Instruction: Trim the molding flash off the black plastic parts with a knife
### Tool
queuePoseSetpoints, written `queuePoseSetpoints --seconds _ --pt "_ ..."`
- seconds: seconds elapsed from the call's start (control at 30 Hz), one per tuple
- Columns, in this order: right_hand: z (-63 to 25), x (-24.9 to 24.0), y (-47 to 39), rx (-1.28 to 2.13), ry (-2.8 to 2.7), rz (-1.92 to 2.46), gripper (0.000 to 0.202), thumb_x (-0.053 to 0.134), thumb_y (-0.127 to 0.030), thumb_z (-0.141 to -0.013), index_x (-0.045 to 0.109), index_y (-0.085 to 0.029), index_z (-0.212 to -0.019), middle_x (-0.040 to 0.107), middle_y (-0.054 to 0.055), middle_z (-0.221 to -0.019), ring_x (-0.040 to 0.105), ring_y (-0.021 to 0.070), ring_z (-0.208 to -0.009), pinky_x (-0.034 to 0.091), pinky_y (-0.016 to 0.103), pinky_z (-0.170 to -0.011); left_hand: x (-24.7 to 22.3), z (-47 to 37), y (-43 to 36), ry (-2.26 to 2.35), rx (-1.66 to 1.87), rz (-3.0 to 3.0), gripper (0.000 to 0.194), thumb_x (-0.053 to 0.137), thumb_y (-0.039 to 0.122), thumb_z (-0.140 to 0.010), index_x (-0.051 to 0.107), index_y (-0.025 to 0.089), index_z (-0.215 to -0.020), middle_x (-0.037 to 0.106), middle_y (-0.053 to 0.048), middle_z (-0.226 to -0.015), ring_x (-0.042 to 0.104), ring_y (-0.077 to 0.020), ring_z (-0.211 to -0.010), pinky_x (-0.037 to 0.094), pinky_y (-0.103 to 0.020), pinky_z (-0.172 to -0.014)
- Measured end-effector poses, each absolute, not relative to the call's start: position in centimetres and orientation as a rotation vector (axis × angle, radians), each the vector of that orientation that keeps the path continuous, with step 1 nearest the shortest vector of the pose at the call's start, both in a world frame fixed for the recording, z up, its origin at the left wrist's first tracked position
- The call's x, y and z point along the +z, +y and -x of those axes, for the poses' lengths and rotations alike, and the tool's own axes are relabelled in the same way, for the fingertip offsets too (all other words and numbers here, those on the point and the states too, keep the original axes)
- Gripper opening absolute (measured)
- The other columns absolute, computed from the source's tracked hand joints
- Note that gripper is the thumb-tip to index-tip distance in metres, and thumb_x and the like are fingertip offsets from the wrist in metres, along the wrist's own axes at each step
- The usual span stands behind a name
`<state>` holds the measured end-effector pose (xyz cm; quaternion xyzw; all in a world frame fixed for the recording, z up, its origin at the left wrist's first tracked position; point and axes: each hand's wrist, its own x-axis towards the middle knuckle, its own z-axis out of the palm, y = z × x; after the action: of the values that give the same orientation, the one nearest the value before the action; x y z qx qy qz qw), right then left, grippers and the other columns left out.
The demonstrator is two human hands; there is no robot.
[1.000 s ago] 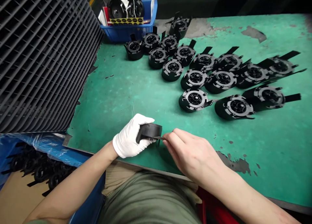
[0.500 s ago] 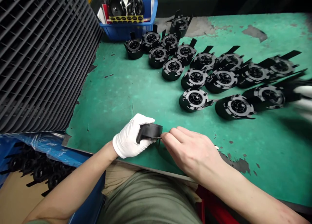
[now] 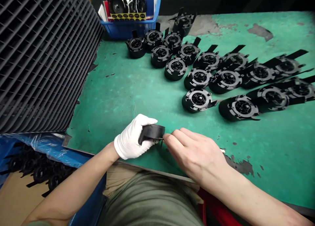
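- The black round part (image 3: 155, 132) sits low in the middle of the view, above the near edge of the green table (image 3: 118, 94). Its curved side wall faces the camera, its broad faces point roughly up and down, and its visible length runs left to right.
- A dark flap on its left end slants down and left into the glove; small prongs stick out along the underside.
- Compared with half a second ago, the part and both hands keep nearly the same pose.
- At the right edge, a co-worker's white-gloved hand has gone, and another black unit (image 3: 300, 89) now stands at the end of the front row.
- The white-gloved left hand (image 3: 134, 140) is closed around the part's left side, thumb above and fingers beneath.
- The bare right hand (image 3: 197, 150) is closed in a pinch on a thin tool (image 3: 222, 151), whose pale end shows behind the hand. The narrow tip is at the part's lower right edge; whether it touches cannot be told.
- Beyond them, black round units (image 3: 199, 99) stand with grey rings upward.
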<state>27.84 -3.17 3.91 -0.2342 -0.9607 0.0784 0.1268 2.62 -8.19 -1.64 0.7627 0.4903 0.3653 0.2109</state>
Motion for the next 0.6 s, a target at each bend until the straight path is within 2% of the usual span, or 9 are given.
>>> queuePoseSetpoints --seconds 0.43,0.6 --pt "-27.7 4.1 -2.8 0.227 -2.808 0.626 0.020 0.052 -0.004 -0.098 0.058 -0.022 -0.091 0.054 0.001 -0.079 0.043 0.0195 -0.071 0.033 0.035 -0.066 -1.7 -2.7 -8.1 1.366 1.013 -2.114 0.060 0.071 0.027 -0.091 0.045 0.021 -0.145 0.062 -0.012 -0.125 0.070 -0.0284 -0.112 0.062 -0.046 -0.098" --pt "-27.2 5.1 -3.1 0.121 -2.822 0.687 0.024 0.047 -0.001 -0.096 0.056 -0.022 -0.088 0.053 0.002 -0.076 0.043 0.0200 -0.069 0.034 0.035 -0.064 -1.6 -2.5 -8.1 1.320 1.031 -2.119 0.060 0.069 0.025 -0.091 0.045 0.020 -0.146 0.062 -0.013 -0.126 0.069 -0.0288 -0.114 0.061 -0.046 -0.099"
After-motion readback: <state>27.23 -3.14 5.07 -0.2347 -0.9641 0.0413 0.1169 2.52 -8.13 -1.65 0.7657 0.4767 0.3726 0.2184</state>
